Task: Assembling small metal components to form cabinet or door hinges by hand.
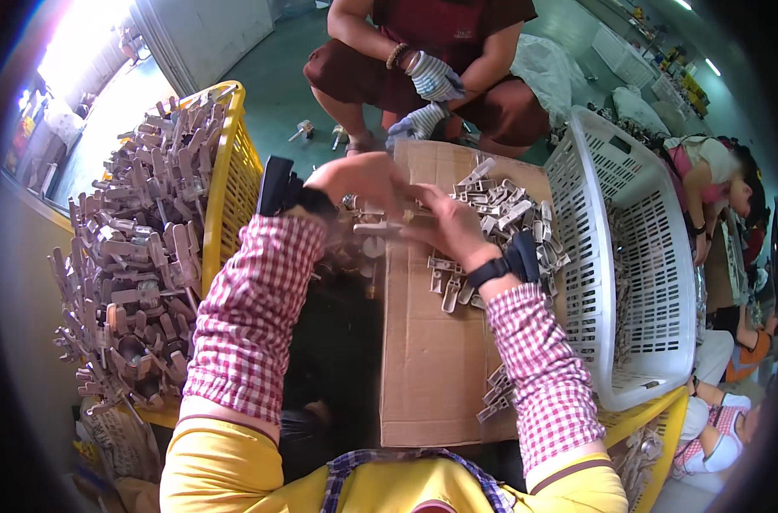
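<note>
My left hand (359, 182) and my right hand (454, 224) meet over the left edge of a cardboard sheet (427, 368). Motion smears the fingers of my left hand, so its grip does not show. Between the hands is a small grey lever-handled piece (372, 228), at the bent fingertips of my right hand; its lower part is blurred. Loose grey lever handles (513, 209) lie in a heap on the cardboard beside my right hand, and several more (496, 395) lie by my right forearm.
At left, a yellow crate (233, 162) is piled above its rim with lever-handled metal fittings (141, 256). A white slatted basket (649, 299) with small parts stands at right. Across from me squats a person in striped gloves (436, 77). Fittings (303, 129) lie on the green floor.
</note>
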`<state>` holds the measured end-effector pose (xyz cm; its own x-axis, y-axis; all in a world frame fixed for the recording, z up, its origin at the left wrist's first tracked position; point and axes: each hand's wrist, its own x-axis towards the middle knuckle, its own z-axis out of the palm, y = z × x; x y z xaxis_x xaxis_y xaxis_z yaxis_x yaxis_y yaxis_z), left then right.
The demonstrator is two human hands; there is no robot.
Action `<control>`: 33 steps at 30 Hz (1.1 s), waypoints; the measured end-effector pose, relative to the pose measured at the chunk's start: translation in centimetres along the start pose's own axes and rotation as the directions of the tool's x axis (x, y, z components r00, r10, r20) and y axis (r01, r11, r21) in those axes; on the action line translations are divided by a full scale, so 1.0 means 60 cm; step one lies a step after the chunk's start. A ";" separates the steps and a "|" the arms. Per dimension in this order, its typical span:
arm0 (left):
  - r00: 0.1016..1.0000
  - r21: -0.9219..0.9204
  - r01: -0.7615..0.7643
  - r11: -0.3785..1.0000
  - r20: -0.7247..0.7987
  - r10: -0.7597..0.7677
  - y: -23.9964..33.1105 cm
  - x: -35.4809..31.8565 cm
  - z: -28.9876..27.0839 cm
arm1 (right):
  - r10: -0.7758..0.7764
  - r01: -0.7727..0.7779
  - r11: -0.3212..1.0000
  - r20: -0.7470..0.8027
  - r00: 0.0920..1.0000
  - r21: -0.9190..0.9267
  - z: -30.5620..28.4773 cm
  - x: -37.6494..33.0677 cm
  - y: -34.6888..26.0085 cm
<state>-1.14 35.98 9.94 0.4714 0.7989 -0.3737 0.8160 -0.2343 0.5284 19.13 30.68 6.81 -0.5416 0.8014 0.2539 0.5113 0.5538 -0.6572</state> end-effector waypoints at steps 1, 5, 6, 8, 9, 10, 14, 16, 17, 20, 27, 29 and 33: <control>0.996 -0.066 0.038 0.997 0.081 -0.032 -0.005 0.008 -0.009 | -0.003 0.003 1.000 0.003 1.000 0.003 -0.001 0.012 0.006; 0.944 0.164 -0.007 0.986 -0.325 0.061 0.022 -0.019 0.000 | 0.144 -0.168 0.983 0.271 0.952 0.069 -0.020 0.080 0.069; 0.915 0.300 -0.067 0.952 -0.362 0.178 0.011 -0.025 0.012 | 0.103 -0.144 0.984 0.333 0.937 0.103 -0.032 0.098 0.068; 0.850 0.507 -0.057 0.860 -0.428 0.308 0.023 -0.041 0.074 | 0.044 -0.253 0.911 0.532 0.846 0.326 -0.050 0.126 0.083; 0.870 0.606 -0.026 0.795 -0.379 0.317 0.033 -0.046 0.074 | 0.017 -0.294 0.872 0.574 0.819 0.393 -0.050 0.136 0.100; 0.874 0.599 -0.018 0.801 -0.380 0.303 0.026 -0.038 0.077 | 0.057 -0.314 0.887 0.596 0.801 0.338 -0.055 0.144 0.095; 0.767 0.491 -0.106 0.864 -0.513 0.386 -0.004 -0.007 0.060 | -0.048 0.022 0.991 0.193 0.980 0.135 -0.019 0.114 0.093; 0.845 0.549 -0.006 0.836 -0.444 0.298 -0.007 0.002 0.055 | -0.041 0.060 0.960 0.071 0.997 -0.274 0.002 0.083 0.055; 0.813 0.562 0.023 0.827 -0.491 0.312 -0.007 0.011 0.057 | 0.074 -0.040 0.927 0.078 0.994 -0.372 0.002 0.088 0.052; 0.805 0.538 0.065 0.840 -0.525 0.275 0.004 0.022 0.060 | 0.139 -0.110 0.866 0.023 0.990 -0.487 0.011 0.104 0.066; 0.816 0.634 -0.015 0.773 -0.438 0.376 0.045 -0.060 0.134 | 0.256 -0.210 0.881 0.055 0.965 -0.424 0.017 -0.017 -0.013; 0.816 0.628 -0.059 0.776 -0.417 0.400 0.052 -0.086 0.152 | 0.243 -0.193 0.894 0.075 0.967 -0.404 0.018 -0.049 -0.030; 0.858 0.560 -0.085 0.824 -0.380 0.346 0.079 -0.138 0.170 | 0.172 -0.071 0.904 0.207 0.963 -0.422 0.001 -0.078 -0.063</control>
<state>2.21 22.59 7.75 0.5596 0.8147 0.1521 0.8200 -0.5709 0.0407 19.70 24.85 8.06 -0.5719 0.8202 -0.0155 0.7820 0.5394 -0.3122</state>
